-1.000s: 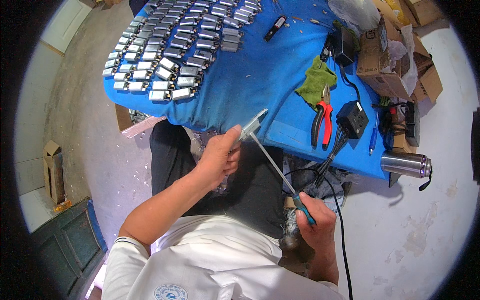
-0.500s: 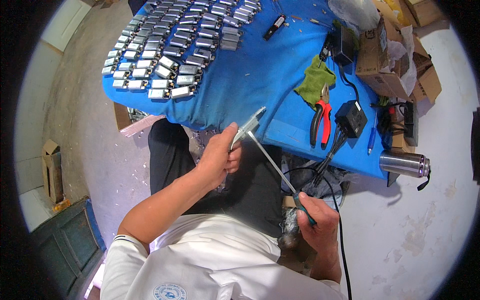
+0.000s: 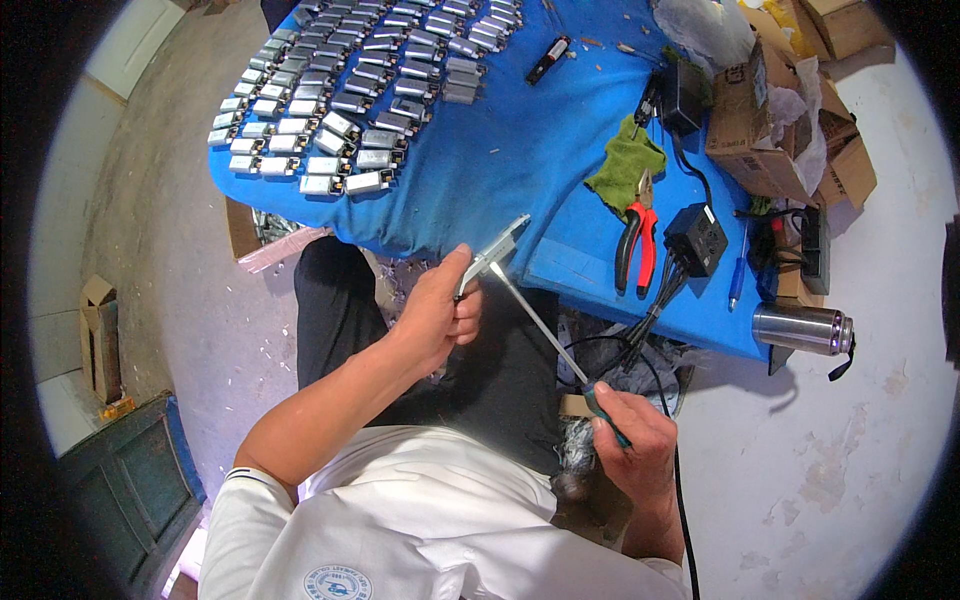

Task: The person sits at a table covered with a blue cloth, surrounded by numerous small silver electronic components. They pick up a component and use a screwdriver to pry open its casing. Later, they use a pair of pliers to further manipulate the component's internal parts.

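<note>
My left hand (image 3: pixel 438 308) is closed around one end of a narrow silver metal part (image 3: pixel 503 244), held tilted above my lap. Its far end points up and to the right, just short of the blue tabletop. In my right hand (image 3: pixel 640 435) is a screwdriver (image 3: pixel 542 327) with a long shaft and a dark green handle, the fingers wrapped round the handle. The shaft slants up to the left, and its tip meets the lower side of the metal part. Whether a screw sits there is too small to tell.
Many small silver metal units (image 3: pixel 365 130) stand in rows on the blue cloth (image 3: pixel 470 175). To the right lie red-and-black pliers (image 3: pixel 637 240), a green rag (image 3: pixel 625 170), a black box with cables (image 3: pixel 697 240), a blue pen (image 3: pixel 739 275), a steel flask (image 3: pixel 803 329) and an open carton (image 3: pixel 750 135).
The screwdriver tip has slid slightly left along the metal part toward my left hand. Both hands keep their grip, and the whole view has shifted a little.
</note>
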Tool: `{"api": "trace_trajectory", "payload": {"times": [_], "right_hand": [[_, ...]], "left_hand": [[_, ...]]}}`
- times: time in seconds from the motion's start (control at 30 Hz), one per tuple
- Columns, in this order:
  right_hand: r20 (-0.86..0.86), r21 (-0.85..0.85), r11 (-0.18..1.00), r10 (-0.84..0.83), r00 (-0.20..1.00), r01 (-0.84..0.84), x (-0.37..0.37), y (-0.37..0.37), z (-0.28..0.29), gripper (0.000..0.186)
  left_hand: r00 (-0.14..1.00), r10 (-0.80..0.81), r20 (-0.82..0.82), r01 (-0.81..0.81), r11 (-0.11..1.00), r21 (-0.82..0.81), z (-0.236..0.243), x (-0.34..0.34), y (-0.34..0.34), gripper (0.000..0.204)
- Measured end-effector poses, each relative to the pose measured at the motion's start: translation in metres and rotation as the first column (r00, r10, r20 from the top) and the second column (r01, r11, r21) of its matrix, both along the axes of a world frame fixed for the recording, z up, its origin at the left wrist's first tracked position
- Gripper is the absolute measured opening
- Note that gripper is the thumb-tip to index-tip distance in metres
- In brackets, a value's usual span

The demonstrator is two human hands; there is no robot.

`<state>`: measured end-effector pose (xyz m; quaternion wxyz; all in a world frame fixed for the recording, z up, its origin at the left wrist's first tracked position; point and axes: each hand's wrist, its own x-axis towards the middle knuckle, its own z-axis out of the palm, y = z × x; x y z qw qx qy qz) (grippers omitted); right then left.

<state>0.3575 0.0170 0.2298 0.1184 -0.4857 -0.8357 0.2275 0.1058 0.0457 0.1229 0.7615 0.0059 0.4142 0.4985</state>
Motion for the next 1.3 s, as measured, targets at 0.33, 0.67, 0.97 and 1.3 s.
{"api": "trace_trajectory", "payload": {"times": [0.33,0.67,0.97,1.3], "right_hand": [[-0.079,-0.061,0.997,-0.051,0.996,0.046,-0.004,0.0,-0.004,0.034],[0.072,0.139,0.989,0.043,0.997,-0.053,-0.005,0.004,-0.006,0.034],[-0.112,-0.054,0.997,-0.054,0.992,0.048,-0.005,0.004,-0.01,0.034],[-0.228,-0.473,0.857,-0.344,0.911,0.205,0.007,-0.003,-0.023,0.036]], "left_hand": [[0.998,0.017,-0.068,-0.018,1.0,-0.021,-0.005,0.007,0.0,0.044],[0.99,0.001,-0.142,-0.008,0.999,-0.047,0.001,0.009,0.003,0.044],[0.985,-0.023,-0.174,0.015,0.999,-0.043,-0.004,0.01,0.003,0.044],[0.972,-0.03,-0.233,0.02,0.999,-0.046,-0.004,0.011,0.004,0.044]]}}
